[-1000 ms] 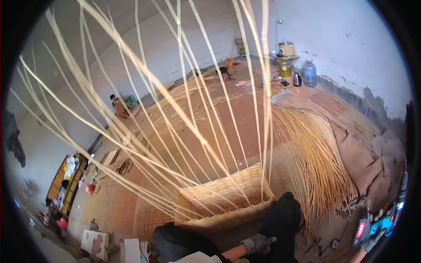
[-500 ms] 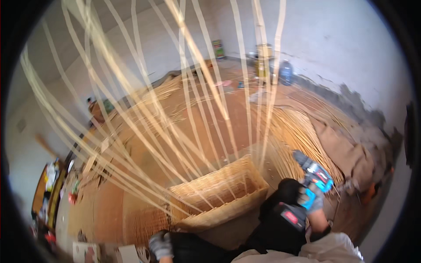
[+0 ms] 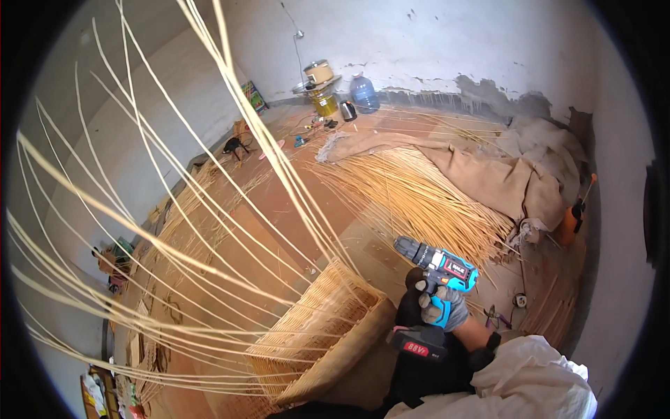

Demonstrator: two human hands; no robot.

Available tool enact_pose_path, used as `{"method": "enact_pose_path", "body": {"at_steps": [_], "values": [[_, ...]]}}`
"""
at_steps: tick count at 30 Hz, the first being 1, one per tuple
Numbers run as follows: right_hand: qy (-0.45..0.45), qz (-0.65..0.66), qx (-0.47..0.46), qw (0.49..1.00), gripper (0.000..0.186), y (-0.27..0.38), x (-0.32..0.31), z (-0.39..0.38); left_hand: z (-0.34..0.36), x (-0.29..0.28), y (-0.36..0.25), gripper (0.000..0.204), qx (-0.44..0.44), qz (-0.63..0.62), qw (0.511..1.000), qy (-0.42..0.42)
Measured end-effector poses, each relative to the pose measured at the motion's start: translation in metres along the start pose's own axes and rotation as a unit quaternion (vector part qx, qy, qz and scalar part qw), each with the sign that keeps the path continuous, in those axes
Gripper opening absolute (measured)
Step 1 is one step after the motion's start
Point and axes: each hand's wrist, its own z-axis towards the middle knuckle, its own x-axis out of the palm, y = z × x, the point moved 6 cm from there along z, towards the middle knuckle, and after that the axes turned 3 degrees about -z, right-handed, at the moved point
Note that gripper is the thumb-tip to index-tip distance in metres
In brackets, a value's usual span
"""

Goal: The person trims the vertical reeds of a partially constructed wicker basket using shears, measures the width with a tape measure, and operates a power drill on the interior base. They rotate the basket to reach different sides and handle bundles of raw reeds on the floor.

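Cordless drill (image 3: 436, 267), blue and black, sits in the gloved right hand (image 3: 455, 309), the fingers wrapped round its handle and pressed to it. It is above the person's dark-clad leg (image 3: 429, 380), chuck aimed to the upper left, battery pack below; whether the pack touches the leg I cannot tell. The left hand is out of view, so I cannot tell its grip. Pale cloth (image 3: 527, 380) is bunched beside the right forearm.

Just left of the drill stands a woven basket (image 3: 352, 353), tilted, at the floor's near edge. Long pale rods (image 3: 272, 150) rise from its rim, some gathered at its far corner, many fanning out leftward.

Beyond spreads the floor (image 3: 244, 230) — reddish brown with paler bands, littered with scraps. On its right side lies a thick heap of rods (image 3: 433, 199), brown cloth (image 3: 481, 174) along the heap's far edge. Nearer, by the floor's right edge, are a tape measure (image 3: 519, 300) and pliers (image 3: 497, 318); an orange tool (image 3: 571, 222) stands near the side wall.

Along the far edge, near the room's corner, a blue-tinted jug (image 3: 363, 94), a dark kettle (image 3: 347, 110) and a yellow tin (image 3: 324, 104) stand close together, a pot (image 3: 319, 72) above the tin. Behind them the whitish wall (image 3: 419, 49) is stained and flaking toward its foot.
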Motion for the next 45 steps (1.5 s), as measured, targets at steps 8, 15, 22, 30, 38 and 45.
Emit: {"method": "enact_pose_path", "body": {"at_steps": [8,15,22,30,38,45], "values": [[-0.036,0.027,0.015,0.999,0.037,-0.005,-0.008,-0.003,0.004,-0.003,-0.009,0.053,0.005,0.003,1.000,0.005],[-0.037,-0.016,0.025,0.999,0.039,0.006,-0.003,0.003,-0.032,-0.040,-0.075,0.055,0.003,-0.048,0.999,0.022],[-0.074,-0.009,0.026,0.997,0.052,-0.008,-0.026,0.004,-0.002,-0.008,-0.029,0.055,0.037,-0.058,0.997,-0.030],[0.102,-0.112,0.028,0.988,0.047,0.010,-0.058,-0.002,-0.014,0.004,-0.027,0.062,-0.032,-0.044,0.998,-0.023],[0.007,-0.179,0.023,0.984,0.042,0.020,-0.058,0.001,-0.019,0.008,-0.020,0.062,-0.048,-0.053,0.997,-0.027],[-0.012,-0.207,0.016,0.978,0.040,0.019,-0.055,-0.001,-0.018,0.006,-0.020,0.063,-0.040,-0.072,0.996,-0.019]]}}
